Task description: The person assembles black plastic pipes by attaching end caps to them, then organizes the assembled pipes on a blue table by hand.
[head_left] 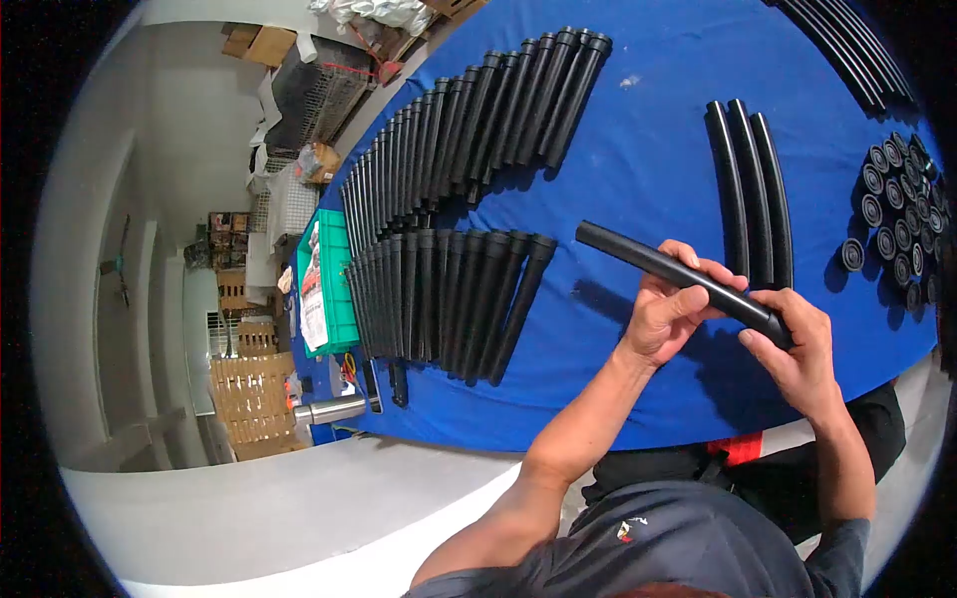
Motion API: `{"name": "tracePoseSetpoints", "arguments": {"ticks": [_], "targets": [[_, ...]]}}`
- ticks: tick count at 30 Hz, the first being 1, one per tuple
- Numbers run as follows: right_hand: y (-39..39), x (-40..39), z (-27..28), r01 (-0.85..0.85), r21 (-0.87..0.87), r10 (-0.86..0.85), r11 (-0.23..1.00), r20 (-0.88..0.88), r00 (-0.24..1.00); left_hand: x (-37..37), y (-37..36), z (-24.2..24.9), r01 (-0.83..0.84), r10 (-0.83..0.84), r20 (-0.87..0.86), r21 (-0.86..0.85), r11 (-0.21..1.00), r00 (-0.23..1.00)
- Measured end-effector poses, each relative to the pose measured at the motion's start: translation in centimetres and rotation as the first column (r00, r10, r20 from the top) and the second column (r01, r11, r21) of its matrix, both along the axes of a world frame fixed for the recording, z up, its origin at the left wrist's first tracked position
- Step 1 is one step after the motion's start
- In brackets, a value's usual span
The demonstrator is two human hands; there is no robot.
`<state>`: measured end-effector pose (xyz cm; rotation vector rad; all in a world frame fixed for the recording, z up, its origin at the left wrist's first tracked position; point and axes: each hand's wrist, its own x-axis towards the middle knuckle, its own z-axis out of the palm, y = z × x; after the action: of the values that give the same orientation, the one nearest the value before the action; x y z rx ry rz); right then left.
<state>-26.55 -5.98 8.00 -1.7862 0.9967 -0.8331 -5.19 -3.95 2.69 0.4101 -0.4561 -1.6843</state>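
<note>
A black tube point(638, 253) is held in the air over the blue cloth, slanting from upper left down to lower right. My left hand point(673, 304) grips it around its middle, thumb on the near side. Around its lower right end my right hand point(793, 344) is closed, with thumb and fingers covering that end. Just beyond my hands lie three plain black tubes point(754, 199) side by side. To the right sits a group of round black caps point(902, 234), one point(852, 254) slightly apart from the others.
Two long rows of capped black tubes, a far row point(478, 120) and a near row point(449, 299), cover the left side of the blue table point(638, 399). More tubes point(847, 50) lie at the top right. A green basket point(340, 289) and a metal cylinder point(334, 410) are at the left edge.
</note>
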Motion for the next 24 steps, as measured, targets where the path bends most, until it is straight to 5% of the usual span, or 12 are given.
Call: {"name": "tracePoseSetpoints", "arguments": {"ticks": [3, 6, 9, 10, 11, 12, 13, 17, 18, 21, 23, 24], "targets": [[-0.2, -0.2, -0.3, -0.002, 0.001, 0.001, 1.000, 0.055, 0.998, -0.3, 0.3, 0.4, 0.015, -0.014, 0.056, -0.015, 1.000, 0.998], [-0.4, -0.6, 0.3, -0.054, 0.348, 0.026, 0.936, 0.083, 0.996, 0.0, 0.2, 0.3, 0.005, -0.001, 0.112, -0.035, 0.999, 0.994], [-1.1, -0.7, 1.6, -0.162, 0.699, 0.052, 0.696, 0.175, 0.983, 0.7, 0.1, 0.2, 0.030, -0.026, 0.105, -0.042, 0.999, 0.994], [-0.9, -0.7, 1.2, -0.129, 0.623, 0.081, 0.772, 0.105, 0.991, 0.4, 0.1, 0.3, -0.012, 0.014, 0.107, -0.016, 1.000, 0.994], [-0.9, -0.4, 0.1, -0.069, 0.202, 0.068, 0.977, 0.009, 0.998, 0.3, 0.0, 0.3, -0.009, 0.009, 0.101, 0.002, 1.000, 0.995], [-0.7, 0.1, -1.4, -0.032, -0.267, 0.013, 0.963, -0.074, 0.997, 0.1, -0.1, 0.2, -0.007, 0.005, 0.095, 0.022, 1.000, 0.995], [-0.6, 0.4, -2.2, -0.031, -0.677, -0.074, 0.735, -0.125, 0.989, 0.1, -0.1, 0.2, -0.005, 0.002, 0.089, 0.041, 0.999, 0.996], [-0.2, -0.2, -0.7, -0.144, -0.190, 0.124, 0.971, -0.112, 0.986, 1.1, 0.0, -0.1, 0.009, -0.009, 0.131, -0.002, 1.000, 0.991], [-0.8, -0.4, -0.3, -0.204, -0.063, 0.206, 0.977, 0.040, 0.978, 1.4, 0.1, 0.1, 0.037, -0.036, 0.119, -0.008, 0.999, 0.992], [-0.6, -0.2, -1.6, -0.078, -0.148, 0.092, 0.986, 0.086, 0.992, 0.6, 0.1, 0.1, -0.006, 0.009, 0.115, -0.033, 0.999, 0.993], [-0.2, 0.2, -2.0, -0.103, -0.420, 0.038, 0.902, -0.160, 0.986, 0.5, 0.0, 0.1, -0.006, 0.006, 0.059, 0.007, 1.000, 0.998], [0.1, 0.2, -2.4, -0.101, -0.407, 0.044, 0.908, -0.147, 0.988, 0.9, 0.1, -0.1, -0.006, 0.006, 0.093, 0.005, 1.000, 0.996]]}}
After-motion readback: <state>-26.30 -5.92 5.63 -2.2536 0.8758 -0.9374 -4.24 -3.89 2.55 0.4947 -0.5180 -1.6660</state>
